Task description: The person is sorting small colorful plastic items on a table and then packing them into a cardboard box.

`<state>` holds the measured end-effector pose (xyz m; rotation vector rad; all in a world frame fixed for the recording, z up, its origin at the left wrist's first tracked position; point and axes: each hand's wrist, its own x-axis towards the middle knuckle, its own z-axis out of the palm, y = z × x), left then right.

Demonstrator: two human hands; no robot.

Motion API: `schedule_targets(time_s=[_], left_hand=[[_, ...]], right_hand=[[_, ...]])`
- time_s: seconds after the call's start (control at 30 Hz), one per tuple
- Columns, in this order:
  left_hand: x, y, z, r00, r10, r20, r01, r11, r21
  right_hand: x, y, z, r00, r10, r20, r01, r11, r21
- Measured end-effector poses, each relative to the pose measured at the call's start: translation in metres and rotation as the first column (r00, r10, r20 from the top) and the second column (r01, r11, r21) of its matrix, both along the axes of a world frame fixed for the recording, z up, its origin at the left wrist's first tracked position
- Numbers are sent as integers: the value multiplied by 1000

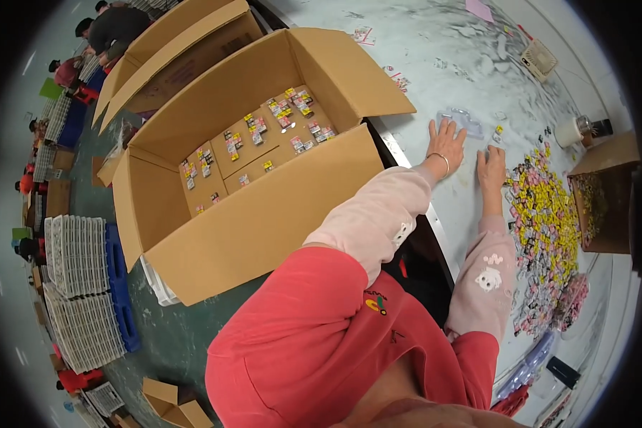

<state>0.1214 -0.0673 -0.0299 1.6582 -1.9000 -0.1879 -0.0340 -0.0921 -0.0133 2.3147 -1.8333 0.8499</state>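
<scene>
Left hand [446,143] flat on grey table [435,64], fingers spread and released, tips touching clear plastic tray [464,120]; right hand [490,165] just beside, fingers on small clear piece [495,139], grip not discernible; heap of yellow-and-pink packets [546,214] right of it; open cardboard box [257,164] to left.

A pale, marbled table [449,50] is seen. Spread on it are a heap of small yellow, pink and black packets [546,228], clear plastic trays [465,120] and a white tape roll [568,132].
</scene>
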Motion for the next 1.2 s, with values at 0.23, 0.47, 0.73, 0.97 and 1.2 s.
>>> schedule_targets(time_s=[0.23, 0.47, 0.73, 0.97, 1.2], left_hand=[[-2, -12, -8, 999, 29, -23, -34, 976, -213], [7, -11, -7, 996, -52, -73, 34, 975, -221], [1, -6, 22, 944, -147, 294, 133, 989, 66], [-20, 20, 34, 814, -343, 469, 319, 938, 134], [-54, 42, 49, 813, -569, 126, 513, 801, 307]], right_hand=[[-12, -15, 0, 980, -174, -98, 184, 978, 101], [-19, 38, 25, 986, -135, 99, 138, 990, -26], [-75, 123, 12, 967, -254, -31, 250, 963, -96], [-99, 180, -3, 954, -291, 72, 292, 956, -14], [-112, 187, -15, 923, -347, 163, 360, 931, -55]])
